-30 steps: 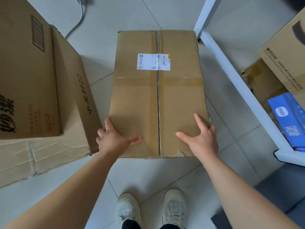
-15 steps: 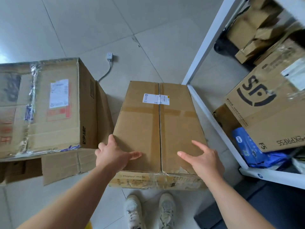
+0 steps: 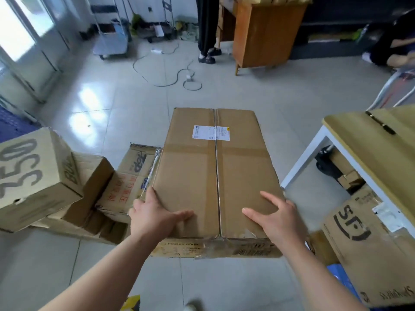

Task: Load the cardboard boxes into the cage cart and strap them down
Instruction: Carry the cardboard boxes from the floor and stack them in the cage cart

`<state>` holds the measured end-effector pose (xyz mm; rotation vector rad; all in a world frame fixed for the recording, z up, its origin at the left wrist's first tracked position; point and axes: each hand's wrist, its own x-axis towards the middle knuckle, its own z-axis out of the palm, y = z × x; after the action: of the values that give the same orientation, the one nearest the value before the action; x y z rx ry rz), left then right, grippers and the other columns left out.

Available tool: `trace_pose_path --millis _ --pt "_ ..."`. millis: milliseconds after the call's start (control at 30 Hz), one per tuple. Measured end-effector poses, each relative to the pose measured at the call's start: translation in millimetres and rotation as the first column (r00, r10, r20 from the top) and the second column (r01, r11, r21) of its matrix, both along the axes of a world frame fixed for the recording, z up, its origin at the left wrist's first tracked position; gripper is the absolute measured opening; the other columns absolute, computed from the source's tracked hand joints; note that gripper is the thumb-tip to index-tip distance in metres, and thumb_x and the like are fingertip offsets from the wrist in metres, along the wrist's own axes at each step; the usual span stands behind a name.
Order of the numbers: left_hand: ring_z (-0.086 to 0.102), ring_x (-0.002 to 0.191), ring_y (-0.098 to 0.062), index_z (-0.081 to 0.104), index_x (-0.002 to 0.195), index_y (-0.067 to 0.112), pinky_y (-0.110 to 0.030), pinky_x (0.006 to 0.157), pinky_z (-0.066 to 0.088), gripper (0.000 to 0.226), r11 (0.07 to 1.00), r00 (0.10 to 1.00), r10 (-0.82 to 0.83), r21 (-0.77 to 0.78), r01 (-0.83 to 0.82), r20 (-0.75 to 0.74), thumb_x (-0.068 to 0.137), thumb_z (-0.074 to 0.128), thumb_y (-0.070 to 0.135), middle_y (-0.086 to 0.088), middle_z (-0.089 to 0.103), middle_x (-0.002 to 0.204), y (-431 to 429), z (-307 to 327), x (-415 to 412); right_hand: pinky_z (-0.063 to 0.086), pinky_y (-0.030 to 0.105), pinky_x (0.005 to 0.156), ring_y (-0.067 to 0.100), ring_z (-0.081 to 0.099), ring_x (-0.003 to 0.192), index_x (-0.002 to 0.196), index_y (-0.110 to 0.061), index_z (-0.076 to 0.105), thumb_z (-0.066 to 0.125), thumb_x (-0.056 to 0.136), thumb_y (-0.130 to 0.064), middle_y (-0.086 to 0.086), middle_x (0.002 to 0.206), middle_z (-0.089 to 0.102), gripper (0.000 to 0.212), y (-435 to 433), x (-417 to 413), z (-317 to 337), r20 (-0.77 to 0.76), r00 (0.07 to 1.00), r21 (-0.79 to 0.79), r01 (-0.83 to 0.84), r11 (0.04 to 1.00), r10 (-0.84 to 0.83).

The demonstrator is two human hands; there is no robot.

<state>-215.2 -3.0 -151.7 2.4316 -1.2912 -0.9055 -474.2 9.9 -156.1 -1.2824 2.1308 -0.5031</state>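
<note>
Both hands were clamped on the near end of a long taped box [image 3: 215, 176], left hand [image 3: 155, 217] wrapped round the left corner and right hand [image 3: 277, 218] round the right, thumbs flat on top. It was held up off the tiled floor [image 3: 139, 104], between a pile of boxes [image 3: 67, 185] on the left and a white-legged table [image 3: 368, 140] on the right. White label [image 3: 211, 132] sat near its far end.

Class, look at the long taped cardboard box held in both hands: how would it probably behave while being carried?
The cardboard box is probably rigid: its top lies flat. Both hands, left and right, grip the near end only, so the far end may dip. Glossy tape might feel slippery.
</note>
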Motion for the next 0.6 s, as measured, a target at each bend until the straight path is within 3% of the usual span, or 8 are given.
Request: trace_pose_path --millis 133,267,600 --pt "0.036 0.125 -0.035 0.027 0.144 0.024 -0.047 0.102 0.040 0.119 0.982 0.986 0.165 -0.085 -0.166 -0.026 0.048 0.080 0.071 -0.013 0.041 0.131 52.1 58.6 33.8 0.043 0.032 0.081 0.015 0.054 0.094 0.123 -0.050 0.056 0.075 0.058 -0.068 -0.005 0.124 0.048 0.070 8.5 33.5 63.7 -0.003 0.987 -0.089 -0.160 0.983 0.160" --pt "0.033 0.128 -0.034 0.021 0.148 0.024 -0.046 0.104 0.036 0.118 0.939 0.953 0.299 -0.161 -0.304 -0.058 0.055 0.081 0.066 -0.014 0.038 0.133 110.1 108.7 65.9 0.044 0.034 0.084 0.018 0.058 0.104 0.124 -0.050 0.055 0.072 0.059 -0.072 -0.005 0.124 0.048 0.071 25.4 74.4 112.0 -0.037 0.946 -0.135 -0.323 0.937 0.321" --pt "0.036 0.122 -0.031 0.029 0.135 0.026 -0.047 0.097 0.041 0.105 0.786 0.819 0.570 -0.246 -0.567 -0.064 0.054 0.080 0.068 -0.010 0.040 0.124 261.7 185.1 168.8 0.049 0.035 0.088 0.019 0.058 0.109 0.123 -0.052 0.054 0.068 0.057 -0.078 -0.003 0.125 0.051 0.072 101.7 210.0 185.2 -0.102 0.795 -0.225 -0.603 0.765 0.597"
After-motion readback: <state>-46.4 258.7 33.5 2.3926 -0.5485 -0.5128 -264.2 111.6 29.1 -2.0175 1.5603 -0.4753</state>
